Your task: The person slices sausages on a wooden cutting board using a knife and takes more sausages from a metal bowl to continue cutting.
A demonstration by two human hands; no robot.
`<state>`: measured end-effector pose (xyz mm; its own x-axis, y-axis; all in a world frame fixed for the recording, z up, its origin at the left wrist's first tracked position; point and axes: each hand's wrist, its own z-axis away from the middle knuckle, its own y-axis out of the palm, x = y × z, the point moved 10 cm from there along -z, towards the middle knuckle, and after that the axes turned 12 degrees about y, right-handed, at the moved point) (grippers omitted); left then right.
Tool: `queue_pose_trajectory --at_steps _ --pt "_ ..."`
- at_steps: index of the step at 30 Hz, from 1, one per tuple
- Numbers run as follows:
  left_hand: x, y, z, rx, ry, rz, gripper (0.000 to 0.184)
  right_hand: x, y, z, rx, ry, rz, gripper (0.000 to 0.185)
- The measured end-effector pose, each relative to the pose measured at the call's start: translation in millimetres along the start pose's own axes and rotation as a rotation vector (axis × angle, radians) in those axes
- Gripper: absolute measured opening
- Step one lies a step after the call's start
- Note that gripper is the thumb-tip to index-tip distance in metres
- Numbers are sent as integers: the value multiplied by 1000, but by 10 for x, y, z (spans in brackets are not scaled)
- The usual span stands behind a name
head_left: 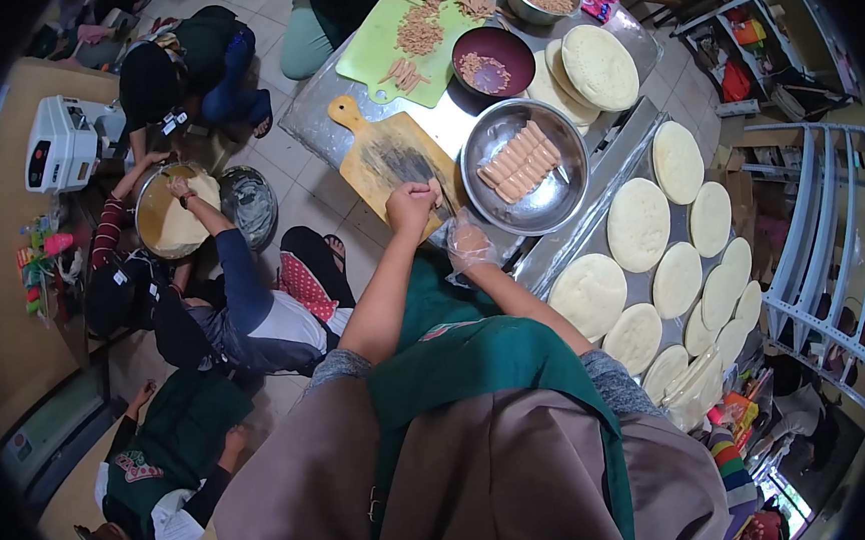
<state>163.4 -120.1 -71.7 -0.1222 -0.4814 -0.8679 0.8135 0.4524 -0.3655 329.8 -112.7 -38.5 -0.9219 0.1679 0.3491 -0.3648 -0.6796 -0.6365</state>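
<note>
brown garment point(526, 464) worn nearest camera. left hand point(411, 209) clenched at wooden cutting board point(415, 136); anything gripped cannot be made out. right hand point(470, 245), plastic-gloved, curled beside steel bowl point(560, 203); grip cannot be told. sausages point(520, 161) lined up in bowl. sausage cutting seemingly in hand; for next move, steady hold judged needed. board corner hidden by left hand.
</note>
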Motion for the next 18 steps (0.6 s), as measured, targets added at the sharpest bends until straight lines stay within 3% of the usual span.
queue_pose_trajectory --at_steps 6,18 --pt "115 79 32 -58 -95 305 21 -19 -34 -42 -5 -41 40 33" --pt "357 201 -27 -58 -117 323 19 80 -206 79 -51 -133 170 35"
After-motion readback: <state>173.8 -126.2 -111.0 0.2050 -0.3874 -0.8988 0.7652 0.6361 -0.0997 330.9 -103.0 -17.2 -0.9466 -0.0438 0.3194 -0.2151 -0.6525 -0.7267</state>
